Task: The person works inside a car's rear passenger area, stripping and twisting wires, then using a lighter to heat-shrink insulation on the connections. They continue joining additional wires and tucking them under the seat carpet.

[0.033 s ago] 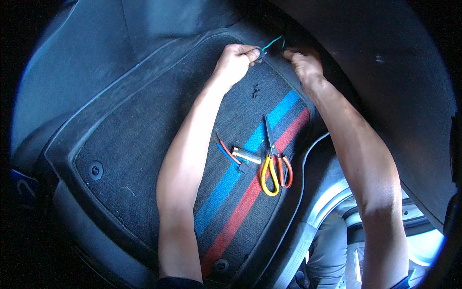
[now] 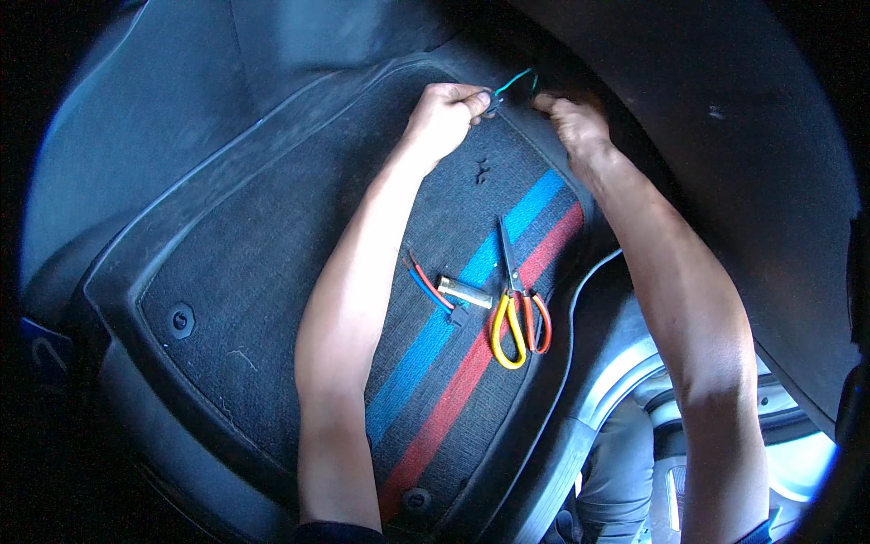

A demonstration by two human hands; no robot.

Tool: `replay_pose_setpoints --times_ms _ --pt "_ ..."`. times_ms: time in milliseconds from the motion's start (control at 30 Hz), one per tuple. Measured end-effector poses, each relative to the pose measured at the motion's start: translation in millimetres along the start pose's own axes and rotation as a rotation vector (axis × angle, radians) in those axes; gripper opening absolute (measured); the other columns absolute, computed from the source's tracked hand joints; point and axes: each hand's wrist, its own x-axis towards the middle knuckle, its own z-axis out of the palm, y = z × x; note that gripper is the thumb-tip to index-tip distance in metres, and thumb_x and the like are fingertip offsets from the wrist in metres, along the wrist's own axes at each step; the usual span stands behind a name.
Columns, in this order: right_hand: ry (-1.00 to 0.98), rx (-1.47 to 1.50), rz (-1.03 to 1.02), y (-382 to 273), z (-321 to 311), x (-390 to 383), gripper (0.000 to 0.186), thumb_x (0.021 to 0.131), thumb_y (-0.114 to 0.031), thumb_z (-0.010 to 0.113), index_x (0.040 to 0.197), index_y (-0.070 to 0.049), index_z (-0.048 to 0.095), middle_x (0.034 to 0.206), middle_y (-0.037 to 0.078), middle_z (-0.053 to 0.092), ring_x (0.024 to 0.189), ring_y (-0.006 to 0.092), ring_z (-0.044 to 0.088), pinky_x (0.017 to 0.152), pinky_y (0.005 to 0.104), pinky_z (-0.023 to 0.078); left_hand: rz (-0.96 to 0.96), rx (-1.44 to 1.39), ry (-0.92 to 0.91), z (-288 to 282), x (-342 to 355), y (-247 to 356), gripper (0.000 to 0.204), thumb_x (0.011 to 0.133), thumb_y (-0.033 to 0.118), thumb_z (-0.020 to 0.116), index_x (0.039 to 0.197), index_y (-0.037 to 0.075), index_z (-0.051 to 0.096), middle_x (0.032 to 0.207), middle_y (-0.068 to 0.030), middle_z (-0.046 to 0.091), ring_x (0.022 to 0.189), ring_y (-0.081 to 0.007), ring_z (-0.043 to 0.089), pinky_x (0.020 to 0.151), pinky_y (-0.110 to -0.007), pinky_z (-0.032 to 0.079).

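Both my arms reach to the far end of a dark car floor mat. My left hand is closed, pinching a small dark connector between thumb and fingers. From it a thin green wire rises, bends at a peak, and drops to my right hand. The fingertips of that hand are pinched together on the wire in shadow, beside the dark side panel. How the wire joins the connector is too small to make out.
On the striped mat lie scissors with yellow and red handles, a short metallic cylinder, and a black connector with red and blue wires. Dark scraps lie farther up. A raised door sill runs along the right.
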Motion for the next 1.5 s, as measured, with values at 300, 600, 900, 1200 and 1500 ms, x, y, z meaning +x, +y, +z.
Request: replay_pose_setpoints --times_ms 300,600,900,1200,1500 --pt "-0.237 0.447 0.3 -16 -16 -5 0.021 0.075 -0.021 0.073 0.068 -0.016 0.054 0.059 -0.006 0.042 0.047 0.0097 0.034 0.045 0.0235 0.026 0.036 0.033 -0.005 2 1 -5 0.029 0.097 0.021 0.063 0.117 0.001 0.069 0.095 -0.0038 0.073 0.083 -0.0091 0.061 0.078 -0.026 0.048" --pt "-0.007 0.229 0.479 57 -7 -59 0.028 0.094 -0.025 0.06 0.068 -0.013 0.06 0.06 -0.003 0.046 0.048 0.0106 0.038 0.044 0.0242 0.03 0.024 0.011 0.003 -1 2 -3 0.028 0.096 0.021 0.064 0.116 0.002 0.07 0.093 -0.0028 0.073 0.08 -0.008 0.06 0.076 -0.025 0.049" --pt "-0.368 -0.273 -0.268 56 -32 -95 0.019 0.087 -0.015 0.074 0.093 0.003 0.069 0.078 0.012 0.07 0.072 0.0176 0.066 0.068 0.0332 0.052 0.064 -0.01 0.02 1 3 -11 0.028 0.096 0.022 0.065 0.113 0.001 0.071 0.085 -0.0005 0.069 0.073 -0.0063 0.056 0.069 -0.023 0.048" --pt "-0.083 0.156 -0.03 18 -18 -39 0.027 0.083 -0.024 0.08 0.1 -0.006 0.071 0.09 0.006 0.07 0.079 0.0174 0.062 0.078 0.033 0.049 0.052 0.041 0.039 0 -1 -4 0.029 0.097 0.023 0.064 0.114 0.001 0.071 0.085 -0.0035 0.07 0.075 -0.0076 0.058 0.07 -0.024 0.049" --pt "-0.272 0.286 0.183 -10 -13 -17 0.015 0.094 -0.026 0.063 0.094 -0.011 0.067 0.086 -0.001 0.06 0.077 0.0106 0.048 0.067 0.0282 0.04 0.039 0.036 0.053 2 -3 -1 0.03 0.096 0.021 0.064 0.118 0.001 0.069 0.096 -0.0061 0.073 0.081 -0.0113 0.062 0.077 -0.026 0.051"
